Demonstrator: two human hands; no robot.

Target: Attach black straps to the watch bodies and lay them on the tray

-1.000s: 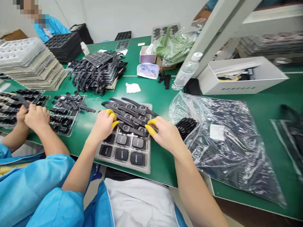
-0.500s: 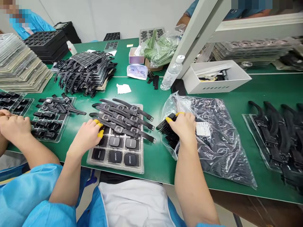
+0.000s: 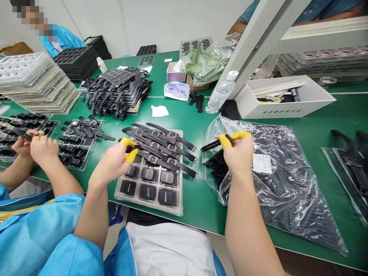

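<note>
Above the bag (image 3: 290,195), the right hand (image 3: 239,155) has lifted a strap (image 3: 212,146).

Along the far edge of the worktop (image 3: 198,203), here's a stack of black trays (image 3: 76,61), with a small white bottle (image 3: 101,65) just beside it; a person in blue (image 3: 69,38) shows beyond. Nearer the front edge comes a slanting stack of pale trays (image 3: 37,90). Moving right, there's a little open carton (image 3: 176,76), green strips (image 3: 207,65) heaped next to it, a white packet (image 3: 176,91) in front, then a torn paper scrap (image 3: 160,111). And a capped water bottle (image 3: 220,94) stands before the metal post (image 3: 258,46), an open white box (image 3: 287,107) to its right.
</note>
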